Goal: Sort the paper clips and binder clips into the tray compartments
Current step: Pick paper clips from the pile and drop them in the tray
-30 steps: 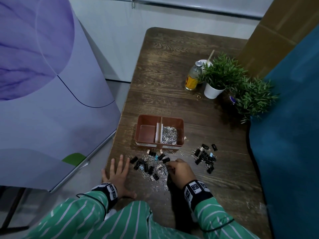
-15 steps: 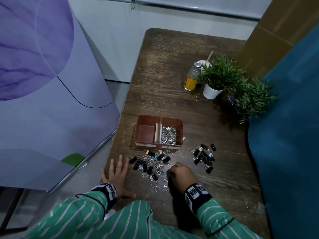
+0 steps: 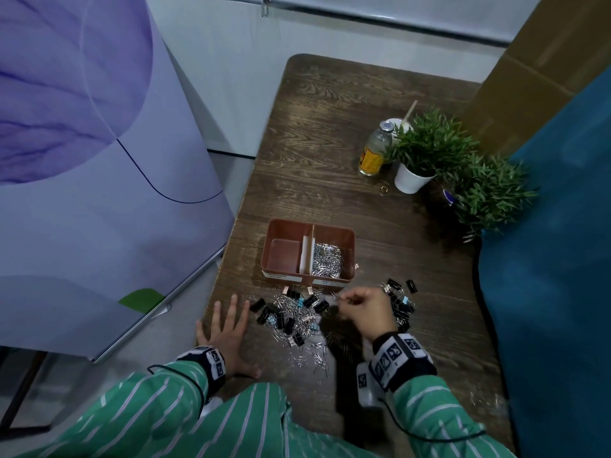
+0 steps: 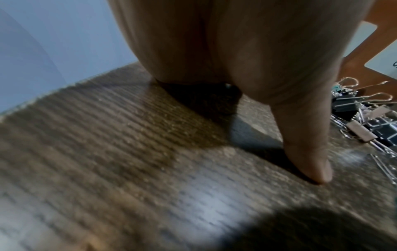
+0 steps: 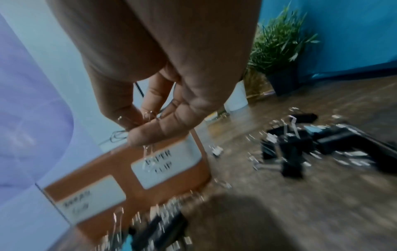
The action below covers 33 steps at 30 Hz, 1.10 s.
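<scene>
A brown tray (image 3: pixel 281 226) with two compartments stands on the wooden table; its right compartment holds silver paper clips (image 3: pixel 327 261), its left one is bare. A mixed pile of black binder clips and paper clips (image 3: pixel 291 317) lies in front of it. My right hand (image 3: pixel 358 304) is raised just before the tray's front wall and pinches a few paper clips (image 5: pixel 148 117) between thumb and fingers, near the tray label reading PAPER CLIP (image 5: pixel 163 162). My left hand (image 3: pixel 228 325) lies flat on the table left of the pile, fingers spread, thumb (image 4: pixel 307 152) touching the wood.
A second cluster of black binder clips (image 3: pixel 401 302) lies right of my right hand. Farther back stand a glass bottle (image 3: pixel 373 152) and two potted plants (image 3: pixel 426 150). A blue cloth wall (image 3: pixel 555 259) borders the table's right side; the table's left edge drops to the floor.
My right hand has lifted from the pile and moved forward and right toward the tray, with paper clips pinched in it. The left hand has stayed flat in place.
</scene>
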Each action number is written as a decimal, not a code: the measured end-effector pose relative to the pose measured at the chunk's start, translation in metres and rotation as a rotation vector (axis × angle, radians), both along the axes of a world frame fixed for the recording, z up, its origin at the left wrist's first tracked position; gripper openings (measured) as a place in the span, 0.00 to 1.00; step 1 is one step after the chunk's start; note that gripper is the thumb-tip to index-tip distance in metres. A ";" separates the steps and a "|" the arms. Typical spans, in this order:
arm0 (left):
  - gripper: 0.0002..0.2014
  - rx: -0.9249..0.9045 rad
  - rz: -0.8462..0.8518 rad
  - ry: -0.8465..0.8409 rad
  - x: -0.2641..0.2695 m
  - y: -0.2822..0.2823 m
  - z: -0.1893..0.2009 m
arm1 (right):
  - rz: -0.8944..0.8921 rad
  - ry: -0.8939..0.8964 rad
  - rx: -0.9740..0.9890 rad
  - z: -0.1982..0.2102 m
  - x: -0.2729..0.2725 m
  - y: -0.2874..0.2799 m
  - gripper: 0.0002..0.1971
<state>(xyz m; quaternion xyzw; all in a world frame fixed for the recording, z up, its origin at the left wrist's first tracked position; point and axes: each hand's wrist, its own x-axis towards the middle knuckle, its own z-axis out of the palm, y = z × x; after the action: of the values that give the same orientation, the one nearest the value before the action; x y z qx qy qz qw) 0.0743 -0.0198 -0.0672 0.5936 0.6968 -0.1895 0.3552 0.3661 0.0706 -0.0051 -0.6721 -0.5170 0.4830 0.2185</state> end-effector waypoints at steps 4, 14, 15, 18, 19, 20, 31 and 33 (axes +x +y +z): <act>0.81 0.001 0.004 -0.002 -0.001 0.000 -0.003 | -0.065 0.087 0.095 0.027 -0.008 0.037 0.05; 0.80 -0.001 -0.005 0.020 0.000 0.001 -0.002 | -0.117 -0.063 0.236 0.002 -0.027 0.072 0.08; 0.81 0.000 -0.005 0.021 0.000 0.001 -0.002 | -0.110 -0.085 0.281 0.005 -0.027 0.065 0.06; 0.81 -0.008 0.003 0.022 -0.001 0.001 -0.004 | -0.076 -0.071 0.377 0.005 -0.021 0.036 0.06; 0.81 -0.003 0.003 0.023 -0.001 0.000 -0.004 | -0.035 -0.094 0.376 0.003 -0.019 0.023 0.05; 0.81 0.001 0.002 0.023 0.000 0.000 -0.004 | 0.024 -0.124 0.365 0.000 -0.017 0.011 0.04; 0.82 0.008 0.007 0.000 -0.002 0.001 -0.007 | 0.643 -0.618 0.107 -0.044 0.003 -0.065 0.64; 0.82 0.012 0.005 0.001 -0.001 0.000 -0.006 | 0.642 -0.635 0.109 -0.043 0.005 -0.066 0.61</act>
<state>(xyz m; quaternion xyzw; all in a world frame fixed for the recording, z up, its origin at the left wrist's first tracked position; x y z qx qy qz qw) 0.0729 -0.0194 -0.0735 0.5939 0.6997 -0.1848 0.3515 0.3711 0.0045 -0.0479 -0.5802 -0.7652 0.2684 -0.0764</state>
